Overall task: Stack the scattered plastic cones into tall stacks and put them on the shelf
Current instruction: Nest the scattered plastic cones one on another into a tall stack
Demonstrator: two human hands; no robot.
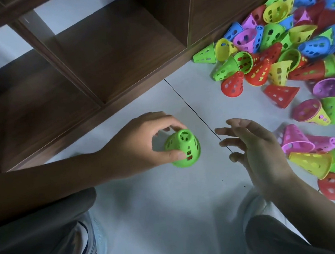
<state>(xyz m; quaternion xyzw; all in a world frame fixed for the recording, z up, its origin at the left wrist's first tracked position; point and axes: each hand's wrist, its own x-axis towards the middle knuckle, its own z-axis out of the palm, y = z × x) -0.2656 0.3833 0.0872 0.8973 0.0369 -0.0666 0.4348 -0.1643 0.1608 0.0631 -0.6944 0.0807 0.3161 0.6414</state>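
Note:
My left hand point(143, 144) grips a green perforated cone point(183, 149) that stands upright on the pale floor, thumb on its near side and fingers over its top. Something red shows through its lower holes. My right hand point(256, 149) hovers just right of it, fingers spread and relaxed, holding nothing. A big heap of scattered cones point(292, 52) in green, yellow, red, blue and pink fills the right side. A pink cone point(297, 140) and a yellow cone point(312, 164) lie closest to my right hand. The dark wooden shelf point(110, 49) stands behind.
The shelf's lower compartments are open and hold nothing that I can see. A dark floor joint point(189, 105) runs diagonally between my hands. My knees and pale shoes point(97, 236) take up the bottom of the view.

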